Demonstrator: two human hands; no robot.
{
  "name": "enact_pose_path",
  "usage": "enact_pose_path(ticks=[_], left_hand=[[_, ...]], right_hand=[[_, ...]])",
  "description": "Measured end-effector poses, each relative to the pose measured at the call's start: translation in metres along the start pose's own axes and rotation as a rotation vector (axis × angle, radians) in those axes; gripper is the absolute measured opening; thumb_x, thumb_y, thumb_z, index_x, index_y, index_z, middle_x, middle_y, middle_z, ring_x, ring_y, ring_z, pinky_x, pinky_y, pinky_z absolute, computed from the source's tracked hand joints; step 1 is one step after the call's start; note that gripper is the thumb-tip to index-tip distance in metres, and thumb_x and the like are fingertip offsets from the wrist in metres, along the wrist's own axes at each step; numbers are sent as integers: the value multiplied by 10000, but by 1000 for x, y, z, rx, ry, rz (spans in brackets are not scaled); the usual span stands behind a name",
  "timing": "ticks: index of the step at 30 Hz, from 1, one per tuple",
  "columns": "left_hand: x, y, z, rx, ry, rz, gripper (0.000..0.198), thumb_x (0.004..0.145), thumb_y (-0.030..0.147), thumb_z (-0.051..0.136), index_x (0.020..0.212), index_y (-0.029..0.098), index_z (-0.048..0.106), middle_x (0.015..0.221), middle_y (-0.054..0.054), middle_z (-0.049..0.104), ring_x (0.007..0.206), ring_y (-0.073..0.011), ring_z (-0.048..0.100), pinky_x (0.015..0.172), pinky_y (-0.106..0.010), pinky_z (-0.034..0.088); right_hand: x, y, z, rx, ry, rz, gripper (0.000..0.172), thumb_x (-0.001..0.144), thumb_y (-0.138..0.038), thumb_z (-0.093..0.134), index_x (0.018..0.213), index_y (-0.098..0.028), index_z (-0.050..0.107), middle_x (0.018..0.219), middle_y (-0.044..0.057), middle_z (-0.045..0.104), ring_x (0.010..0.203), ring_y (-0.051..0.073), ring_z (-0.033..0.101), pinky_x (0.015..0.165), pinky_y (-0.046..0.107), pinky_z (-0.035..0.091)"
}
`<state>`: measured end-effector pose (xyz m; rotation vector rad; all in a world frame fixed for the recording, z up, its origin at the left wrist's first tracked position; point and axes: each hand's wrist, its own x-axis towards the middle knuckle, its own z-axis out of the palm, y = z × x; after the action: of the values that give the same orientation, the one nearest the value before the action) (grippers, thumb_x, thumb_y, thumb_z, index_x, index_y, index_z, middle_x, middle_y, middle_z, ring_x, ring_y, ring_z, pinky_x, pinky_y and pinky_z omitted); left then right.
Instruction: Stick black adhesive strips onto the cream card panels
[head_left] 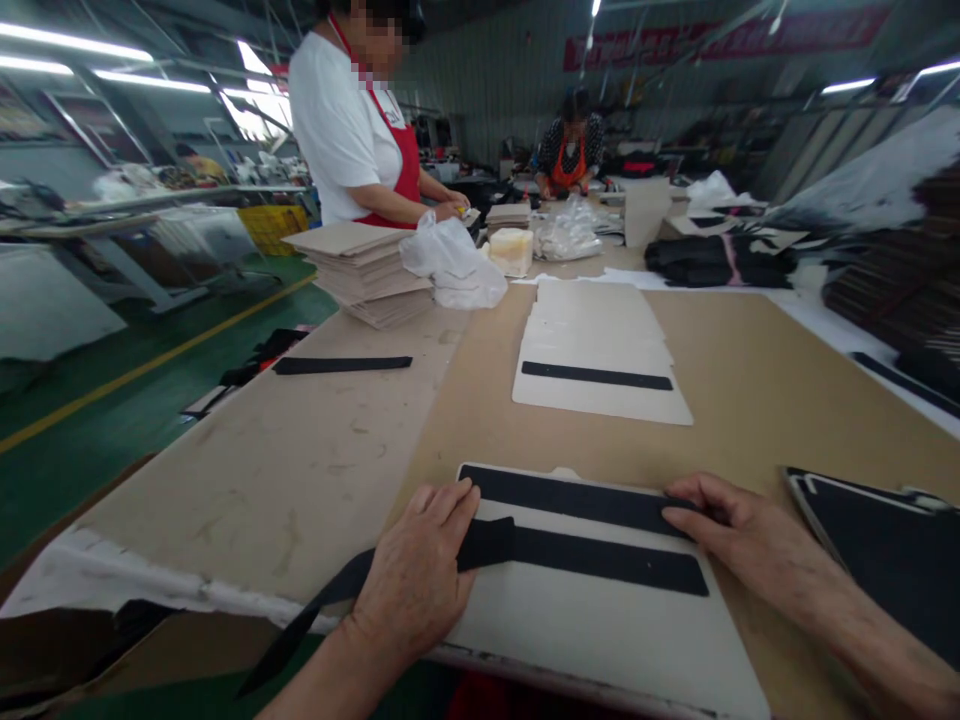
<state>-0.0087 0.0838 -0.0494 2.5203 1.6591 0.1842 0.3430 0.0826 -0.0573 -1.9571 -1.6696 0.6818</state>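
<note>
A pale board [592,640] lies at the table's near edge with black fabric strips across it. The upper black strip [570,500] runs along the board's far edge. My left hand [420,560] presses its fingertips on that strip's left end. Another black strip [315,610] passes under the same hand; one end lies over the lower black strip [607,560], and the other hangs past the table edge. How the left palm grips it is hidden. My right hand [720,515] pinches the upper strip's right end between thumb and fingers.
Ahead lie overlapping pale boards [592,330], the nearest bearing a black strip. A loose black strip [345,365] and stacked boards [367,270] are at left. Black panels [885,550] lie at right. A person in a red apron [405,165] stands across the table; another person [570,150] works farther back.
</note>
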Motion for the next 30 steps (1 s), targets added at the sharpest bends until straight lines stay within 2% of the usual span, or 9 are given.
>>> enact_pose_path(ticks=[3, 11, 19, 30], left_hand=[[0, -2, 2, 14, 37, 20, 660, 720, 140, 563, 1378, 112, 524, 1394, -111, 545, 1233, -296, 469, 1110, -459, 407], [0, -7, 7, 39, 91, 65, 628, 722, 126, 544, 1351, 123, 548, 1364, -109, 568, 1213, -297, 499, 1077, -467, 452], [2, -10, 10, 53, 124, 97, 627, 707, 126, 551, 1333, 119, 558, 1330, -120, 580, 1181, -307, 509, 1060, -485, 461], [1, -9, 8, 48, 91, 85, 648, 699, 130, 552, 1347, 117, 552, 1362, -123, 567, 1201, -317, 499, 1080, -503, 446]], right_hand=[[-3, 4, 4, 36, -62, 85, 343, 827, -531, 550, 994, -247, 647, 772, -2, 674, 699, 193, 628, 645, 312, 456], [-4, -4, 5, 6, 9, 113, 268, 826, -489, 549, 936, -255, 621, 726, -21, 634, 687, 188, 608, 655, 315, 429], [-2, -6, 10, -3, 42, 108, 268, 806, -470, 536, 935, -244, 598, 712, -15, 634, 673, 194, 607, 650, 319, 426], [0, -15, 7, -27, 49, 95, 226, 787, -442, 514, 879, -244, 574, 695, 7, 650, 662, 208, 619, 628, 324, 431]])
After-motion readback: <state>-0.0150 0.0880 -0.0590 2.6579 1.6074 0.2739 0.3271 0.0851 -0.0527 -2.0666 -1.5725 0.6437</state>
